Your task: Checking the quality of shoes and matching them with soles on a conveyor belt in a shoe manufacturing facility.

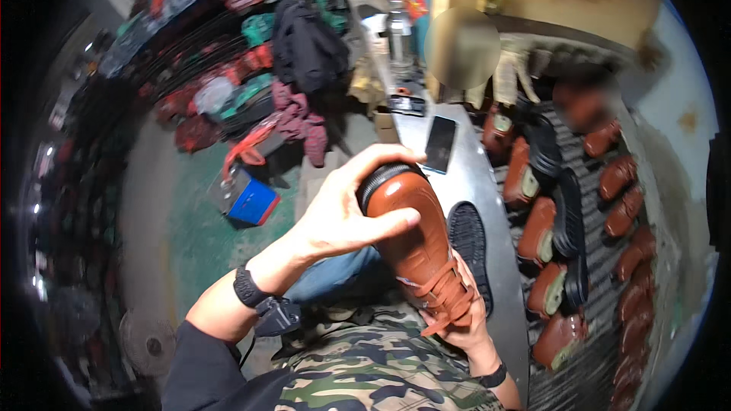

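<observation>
A brown leather shoe [415, 232] with a black sole edge is held up over my lap, its toe pointing away from me. My left hand [346, 209] wraps the toe end, thumb across the upper and fingers around the sole. Under the laced part, my right hand [468, 312] grips the heel end; most of its fingers are hidden behind the shoe. Just right of the shoe, a loose black sole [470, 247] lies tread up on the metal bench [499, 289].
A phone [440, 144] and a clear bottle [400, 34] stand farther up the bench. On the right, a ridged surface carries several brown shoes [537, 230] and black soles [567, 213]. At left are a blue-and-white box [253, 202], a fan [148, 342] and piled bags [228, 68].
</observation>
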The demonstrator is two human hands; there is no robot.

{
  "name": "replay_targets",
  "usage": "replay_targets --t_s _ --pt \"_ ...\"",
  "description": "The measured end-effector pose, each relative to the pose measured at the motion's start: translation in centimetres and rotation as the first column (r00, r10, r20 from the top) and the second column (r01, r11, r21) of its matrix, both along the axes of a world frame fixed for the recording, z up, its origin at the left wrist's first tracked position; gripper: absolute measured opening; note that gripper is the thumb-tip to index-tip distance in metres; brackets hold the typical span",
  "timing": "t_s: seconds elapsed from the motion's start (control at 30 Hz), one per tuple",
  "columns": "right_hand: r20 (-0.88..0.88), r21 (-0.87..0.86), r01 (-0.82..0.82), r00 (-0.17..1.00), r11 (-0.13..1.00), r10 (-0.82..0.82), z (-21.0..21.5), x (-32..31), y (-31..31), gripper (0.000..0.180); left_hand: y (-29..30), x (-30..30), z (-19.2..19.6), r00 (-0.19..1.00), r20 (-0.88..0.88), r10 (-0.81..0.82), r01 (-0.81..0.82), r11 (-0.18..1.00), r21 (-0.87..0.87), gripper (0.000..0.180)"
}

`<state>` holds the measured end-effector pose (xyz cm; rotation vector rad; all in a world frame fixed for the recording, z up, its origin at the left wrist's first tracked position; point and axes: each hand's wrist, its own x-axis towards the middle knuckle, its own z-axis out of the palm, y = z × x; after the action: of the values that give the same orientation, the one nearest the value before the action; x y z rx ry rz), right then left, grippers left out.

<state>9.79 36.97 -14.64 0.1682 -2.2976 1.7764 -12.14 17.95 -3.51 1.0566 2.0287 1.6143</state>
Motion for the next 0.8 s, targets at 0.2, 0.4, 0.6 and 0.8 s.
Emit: replay_targets --t_s 0.2,0.4,0.6,0.8 --pt "0.085 -0.704 0.219 0.970 0.675 -0.226 0.0 6.8 3.9 0.085 4.0 2.8 -2.5 0.789 0.567 -0.238 0.042 0.941 0.336 0.106" --pt "0.029 -0.283 0.832 0.505 0.477 -0.863 7.7 26.7 12.3 0.075 5.0 6.9 -13.1 0.971 0.125 -0.203 0.237 0.873 -0.427 0.070" --pt "0.309 0.292 0.953 -0.009 0.085 -0.951 7.5 35.5 19.2 0.090 8.2 7.6 -16.7 0.920 -0.214 -0.327 0.020 0.587 -0.810 0.075" --pt "0.342 0.759 0.610 -0.074 0.229 -0.937 -2.1 41.9 23.4 0.073 7.4 7.7 -19.2 0.948 -0.200 -0.247 0.086 0.805 -0.587 0.047"
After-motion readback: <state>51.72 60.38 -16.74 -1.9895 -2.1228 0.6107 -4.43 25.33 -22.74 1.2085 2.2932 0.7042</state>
